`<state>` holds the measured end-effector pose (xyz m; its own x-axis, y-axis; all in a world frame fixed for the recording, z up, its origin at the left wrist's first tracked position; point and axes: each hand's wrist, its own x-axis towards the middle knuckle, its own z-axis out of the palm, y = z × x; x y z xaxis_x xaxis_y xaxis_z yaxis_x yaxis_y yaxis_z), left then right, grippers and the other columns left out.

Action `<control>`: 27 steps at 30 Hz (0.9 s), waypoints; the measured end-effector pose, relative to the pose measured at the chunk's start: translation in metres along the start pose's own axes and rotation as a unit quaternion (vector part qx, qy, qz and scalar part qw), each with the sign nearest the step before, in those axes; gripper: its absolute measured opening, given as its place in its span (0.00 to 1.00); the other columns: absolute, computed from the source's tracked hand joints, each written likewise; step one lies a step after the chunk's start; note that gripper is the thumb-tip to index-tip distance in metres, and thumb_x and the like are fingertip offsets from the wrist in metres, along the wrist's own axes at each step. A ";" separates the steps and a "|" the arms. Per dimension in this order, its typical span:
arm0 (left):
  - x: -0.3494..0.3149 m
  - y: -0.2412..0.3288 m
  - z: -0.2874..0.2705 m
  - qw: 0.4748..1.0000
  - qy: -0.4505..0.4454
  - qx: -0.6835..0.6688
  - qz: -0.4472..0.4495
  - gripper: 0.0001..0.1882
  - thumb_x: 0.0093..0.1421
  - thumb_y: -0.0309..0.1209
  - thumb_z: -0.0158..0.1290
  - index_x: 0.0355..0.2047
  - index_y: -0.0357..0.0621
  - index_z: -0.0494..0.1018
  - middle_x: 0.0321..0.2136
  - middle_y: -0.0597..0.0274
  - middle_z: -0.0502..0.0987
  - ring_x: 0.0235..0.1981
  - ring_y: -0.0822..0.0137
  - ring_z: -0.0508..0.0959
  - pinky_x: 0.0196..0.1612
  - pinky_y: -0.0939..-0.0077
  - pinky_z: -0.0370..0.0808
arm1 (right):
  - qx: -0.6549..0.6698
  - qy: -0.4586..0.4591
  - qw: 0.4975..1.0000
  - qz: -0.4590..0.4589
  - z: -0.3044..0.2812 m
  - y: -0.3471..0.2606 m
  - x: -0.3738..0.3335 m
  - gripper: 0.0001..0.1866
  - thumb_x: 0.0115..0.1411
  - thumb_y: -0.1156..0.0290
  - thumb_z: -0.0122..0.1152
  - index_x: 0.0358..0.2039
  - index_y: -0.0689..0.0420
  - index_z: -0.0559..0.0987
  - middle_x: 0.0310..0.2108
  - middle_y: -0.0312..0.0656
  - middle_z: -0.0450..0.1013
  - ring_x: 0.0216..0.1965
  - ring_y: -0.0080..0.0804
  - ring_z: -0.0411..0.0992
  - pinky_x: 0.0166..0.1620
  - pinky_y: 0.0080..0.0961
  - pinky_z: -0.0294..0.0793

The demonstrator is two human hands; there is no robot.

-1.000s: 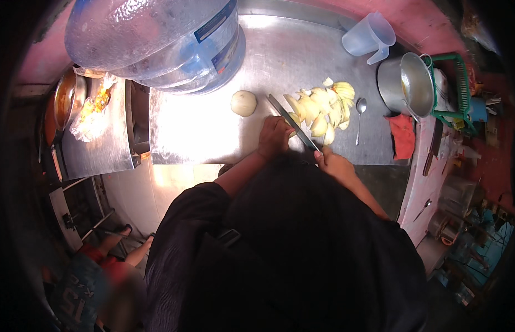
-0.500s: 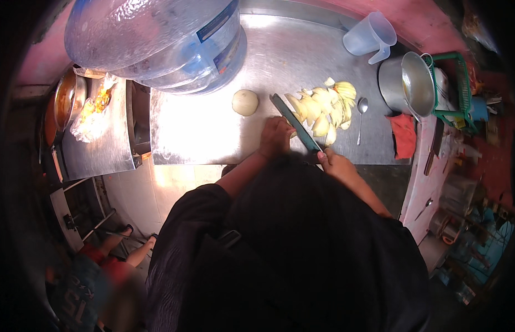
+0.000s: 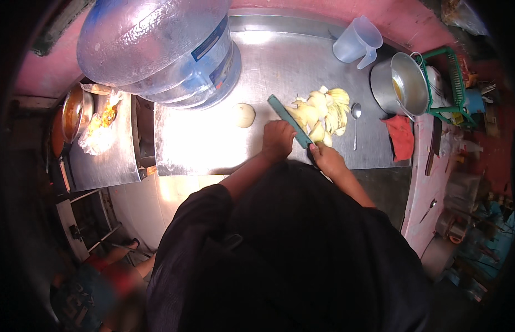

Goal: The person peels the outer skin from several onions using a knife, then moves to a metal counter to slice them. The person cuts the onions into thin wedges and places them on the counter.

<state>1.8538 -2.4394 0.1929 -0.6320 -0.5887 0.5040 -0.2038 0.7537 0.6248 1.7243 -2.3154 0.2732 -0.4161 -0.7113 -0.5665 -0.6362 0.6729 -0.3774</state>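
Observation:
A knife (image 3: 290, 122) with a dark teal blade slants across the metal tabletop, its tip pointing far left. My right hand (image 3: 329, 160) is closed round its handle. Just left of the blade is my left hand (image 3: 278, 139), fingers curled in; whatever they hold is hidden beneath them. Right of the blade lies a pile of pale yellow slices (image 3: 336, 108), cut from a fruit or vegetable whose kind I cannot tell. A pale round piece (image 3: 244, 115) sits apart, beyond my left hand to the left. Beside the pile rests a metal spoon (image 3: 356, 113).
A large clear-blue water bottle (image 3: 169, 61) takes up the back left. Toward the right are a translucent jug (image 3: 354, 41), a metal pot (image 3: 387, 83), a red cloth (image 3: 399, 138) and a green rack (image 3: 454, 66). Another person (image 3: 86, 299) is at lower left, behind a metal frame.
The view has shifted slightly, so the table items appear displaced. The knife stays beside my left hand, and both hands keep their grip. More of my left hand's back shows.

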 end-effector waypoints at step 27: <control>-0.011 -0.014 -0.014 0.988 0.044 -0.138 -0.057 0.08 0.47 0.22 0.56 0.25 0.42 0.67 0.24 0.54 0.68 0.33 0.51 0.69 0.38 0.60 0.66 | -0.059 -0.013 0.998 0.000 -0.024 -0.042 -0.020 0.24 0.63 0.51 0.38 0.42 0.59 0.72 0.33 0.58 0.74 0.38 0.56 0.72 0.42 0.48 0.69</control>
<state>1.8742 -2.4474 0.1873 -0.5472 -0.6973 0.4630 -0.0503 0.5796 0.8133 1.7434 -2.3345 0.3176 -0.4003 -0.7052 -0.5852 -0.7096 0.6426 -0.2890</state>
